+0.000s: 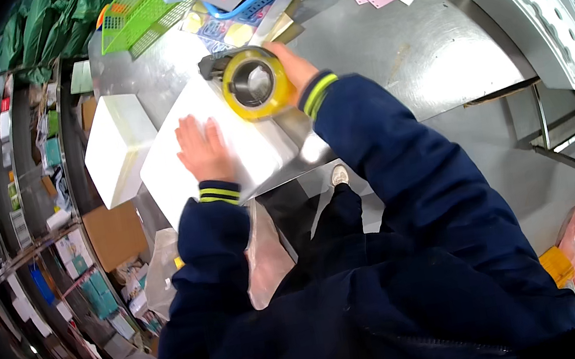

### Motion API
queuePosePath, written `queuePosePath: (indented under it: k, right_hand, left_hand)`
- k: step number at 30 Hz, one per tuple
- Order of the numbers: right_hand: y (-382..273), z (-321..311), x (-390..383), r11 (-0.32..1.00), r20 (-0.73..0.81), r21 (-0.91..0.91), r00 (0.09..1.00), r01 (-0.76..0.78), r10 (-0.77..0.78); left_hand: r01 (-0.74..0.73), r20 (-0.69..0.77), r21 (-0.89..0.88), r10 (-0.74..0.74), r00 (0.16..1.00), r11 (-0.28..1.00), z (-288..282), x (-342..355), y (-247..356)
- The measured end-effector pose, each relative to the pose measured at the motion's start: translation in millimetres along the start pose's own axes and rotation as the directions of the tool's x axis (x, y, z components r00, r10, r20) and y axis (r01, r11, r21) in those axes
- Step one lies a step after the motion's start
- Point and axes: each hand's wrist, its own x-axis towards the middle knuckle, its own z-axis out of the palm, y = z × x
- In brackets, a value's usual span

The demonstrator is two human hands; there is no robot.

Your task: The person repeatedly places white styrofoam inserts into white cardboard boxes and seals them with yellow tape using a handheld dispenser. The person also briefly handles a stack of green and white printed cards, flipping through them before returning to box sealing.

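The box could skid if the left hand, spread flat on it, presses too lightly while the right hand, clamped on the tape, pulls.

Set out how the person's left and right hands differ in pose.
The left hand lies flat on the white box, while the right hand holds the yellow tape roll. The left hand's fingers are extended; the right hand's are mostly hidden. Both emerge from dark blue sleeves with striped cuffs.
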Motion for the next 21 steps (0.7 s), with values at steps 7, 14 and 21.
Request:
queuePosePath:
  k: [7,14,21]
  right_hand:
    - [-5,20,23,0.958,0.117,-0.044,0.951,-0.284,0.287]
    - [11,-27,-13,0.969,0.075,0.189,0.987,-0.157,0.145]
    - [57,-91,-188,0.999,-0.072,-0.010,0.997,0.034,-0.035]
  left_hand:
    - [0.171,0.059,0.352,-0.204,0.977,0.920,-7,-11,46]
    - [0.072,0.038,0.215,-0.082,0.996,0.974,-8,-4,62]
    - [-0.171,-0.035,0.108,0.176,0.984,0.979,-11,-6,57]
